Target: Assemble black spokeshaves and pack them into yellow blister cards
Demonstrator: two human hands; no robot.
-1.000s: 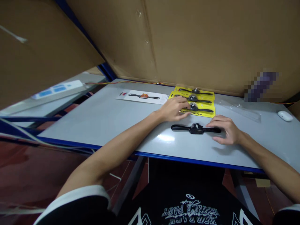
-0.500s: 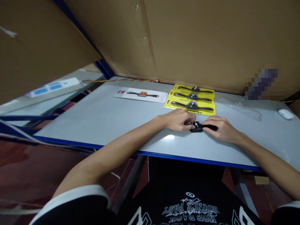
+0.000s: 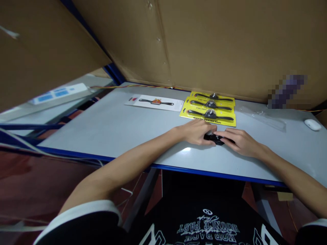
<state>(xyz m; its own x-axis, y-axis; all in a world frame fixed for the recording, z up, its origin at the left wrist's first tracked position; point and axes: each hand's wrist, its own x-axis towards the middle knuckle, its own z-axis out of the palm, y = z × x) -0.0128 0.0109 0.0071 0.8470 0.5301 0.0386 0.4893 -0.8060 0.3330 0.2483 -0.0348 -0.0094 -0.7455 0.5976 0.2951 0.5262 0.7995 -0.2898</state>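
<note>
Head view: both hands now close together on the black tool

The left hand (image 3: 198, 132) is gripping the left part of the black tool (image 3: 219, 141), and it covers the handle of this side. The right hand (image 3: 241, 141) holds the right part between thumb and fingers, with the fingertips reaching to the middle body. How firm is each grip, I cannot tell.

One second ago, the left hand was above the yellow packs (image 3: 211, 108) and the tool lay uncovered. Now it has come down to the tool, so in my judgement the work is at the tool's middle, with two hands together.

The tool is low at the grey table (image 3: 153, 132), between the hands and just in front of the packs. A white card (image 3: 154, 102) lies to their left, and clear plastic (image 3: 265, 119) to their right.
</note>
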